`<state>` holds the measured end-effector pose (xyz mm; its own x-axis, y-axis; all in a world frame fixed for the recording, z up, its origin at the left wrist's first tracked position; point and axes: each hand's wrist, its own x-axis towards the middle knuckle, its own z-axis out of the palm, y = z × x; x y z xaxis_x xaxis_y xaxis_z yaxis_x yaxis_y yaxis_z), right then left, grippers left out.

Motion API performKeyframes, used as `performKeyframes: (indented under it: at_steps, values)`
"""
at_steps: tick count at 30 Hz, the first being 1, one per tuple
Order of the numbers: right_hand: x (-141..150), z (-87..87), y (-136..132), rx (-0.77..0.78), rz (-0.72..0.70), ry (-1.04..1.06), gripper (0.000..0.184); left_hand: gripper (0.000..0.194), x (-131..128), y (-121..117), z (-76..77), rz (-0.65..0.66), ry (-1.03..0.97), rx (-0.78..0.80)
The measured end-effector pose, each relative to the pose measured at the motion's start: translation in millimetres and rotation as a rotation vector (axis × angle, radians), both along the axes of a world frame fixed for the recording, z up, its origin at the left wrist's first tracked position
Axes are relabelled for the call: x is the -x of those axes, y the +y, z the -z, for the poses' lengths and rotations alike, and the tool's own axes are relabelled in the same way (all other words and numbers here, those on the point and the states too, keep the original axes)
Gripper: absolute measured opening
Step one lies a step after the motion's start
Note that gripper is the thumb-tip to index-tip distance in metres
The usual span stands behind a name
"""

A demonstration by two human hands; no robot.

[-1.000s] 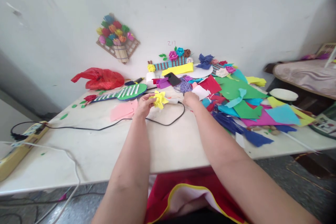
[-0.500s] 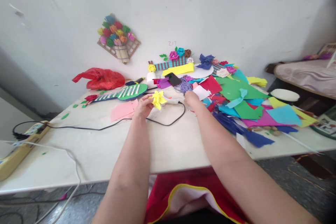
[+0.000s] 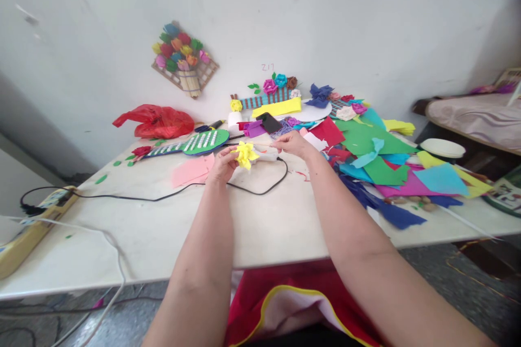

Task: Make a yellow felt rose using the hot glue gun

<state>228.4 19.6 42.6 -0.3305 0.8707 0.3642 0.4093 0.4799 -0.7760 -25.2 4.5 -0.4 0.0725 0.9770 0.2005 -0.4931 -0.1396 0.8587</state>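
Note:
My left hand is closed on a yellow paper flower, held just above the white table. My right hand hovers to the right of the flower with its fingers pinched together on something too small to make out. A white glue gun lies between the two hands, its black cord looping across the table. A pink paper sheet lies just left of my left hand.
Several coloured paper sheets cover the right of the table. A red plastic bag, a green woven piece, a black phone and paper flower crafts sit along the wall. A power strip lies at the left edge.
My right hand has lifted off the table by the paper scraps and moved up and left toward the flower, fingers pinched. My left hand keeps the yellow flower almost still.

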Motion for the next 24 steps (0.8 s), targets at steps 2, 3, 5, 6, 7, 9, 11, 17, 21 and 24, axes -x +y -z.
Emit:
performKeyframes:
  at_steps: [2,3,5,6,7,9,11,17,21,24]
  values:
    - [-2,-3.3,-2,0.000,0.008,-0.014,0.048,0.034,1,1,0.7,-0.004,0.011,-0.002]
    - [-2,-5.0,-4,0.004,0.015,-0.020,0.047,0.034,1,1,1.1,-0.006,0.016,-0.002]
    - [-3,-8.2,-7,0.013,0.032,-0.026,0.043,0.034,1,2,2.0,-0.008,0.024,-0.002]
    - [-3,-9.6,-8,0.018,0.038,-0.027,0.041,0.034,1,2,2.4,-0.009,0.029,-0.003]
    - [-3,-10.9,-9,0.022,0.043,-0.028,0.039,0.034,1,2,2.7,-0.010,0.035,-0.005]
    - [-3,-12.8,-11,0.026,0.049,-0.038,0.034,0.035,1,3,3.1,-0.013,0.049,-0.010]
    - [-3,-13.9,-11,0.025,0.055,-0.062,0.030,0.035,1,3,3.0,-0.019,0.057,-0.011]
    - [-4,-11.8,-4,0.022,0.074,-0.107,0.025,0.036,0,1,1.5,-0.022,0.087,0.000]
    - [-3,-8.5,0,0.018,0.065,-0.108,0.023,0.037,0,1,1.8,-0.018,0.105,-0.002]
    - [-2,-7.9,0,0.002,0.061,-0.135,0.023,0.035,0,1,2.0,-0.012,0.121,-0.007]
